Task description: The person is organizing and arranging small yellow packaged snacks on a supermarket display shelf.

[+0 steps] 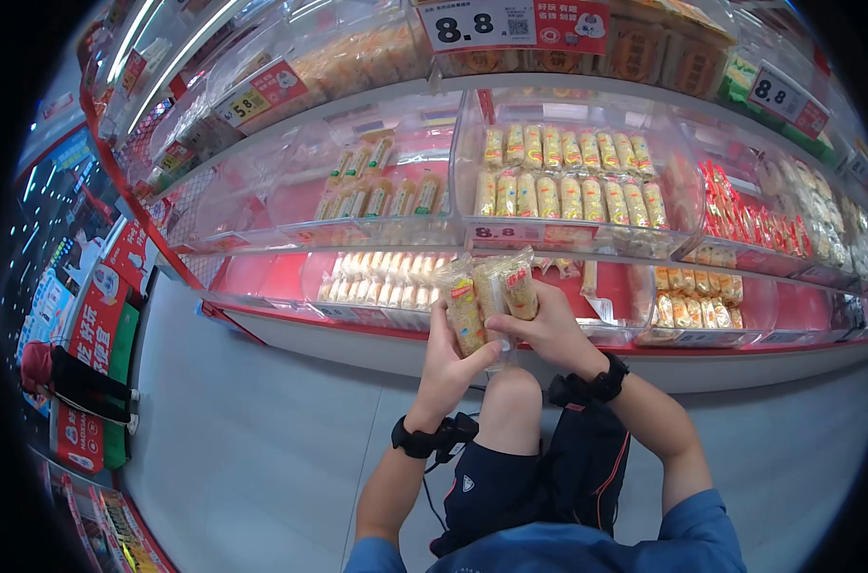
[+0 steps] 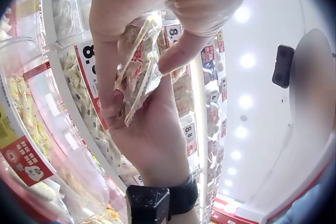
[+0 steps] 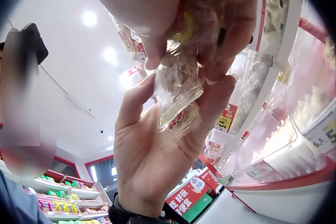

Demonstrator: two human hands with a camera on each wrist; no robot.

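Both hands are held together in front of the shelves, above the knees, gripping clear-wrapped grain snack rolls with red and yellow print. My left hand (image 1: 444,358) has its fingers and thumb around the left snack roll (image 1: 465,313). On the other side, my right hand (image 1: 550,329) grips the right snack roll (image 1: 519,292), thumb across the front. Between these stands a further wrapped roll (image 1: 492,294), close against both hands. From the left wrist, a crinkled clear wrapper end (image 2: 137,71) shows between the hands; the right wrist view shows wrapper ends (image 3: 178,95) above the left palm.
A clear shelf bin holds rows of similar yellow rolls (image 1: 572,177). Pale wrapped snacks (image 1: 381,277) lie lower left, orange-wrapped ones (image 1: 692,310) lower right, red packets (image 1: 749,215) further right. A price sign (image 1: 510,27) hangs above. Another person (image 1: 76,382) stands far left.
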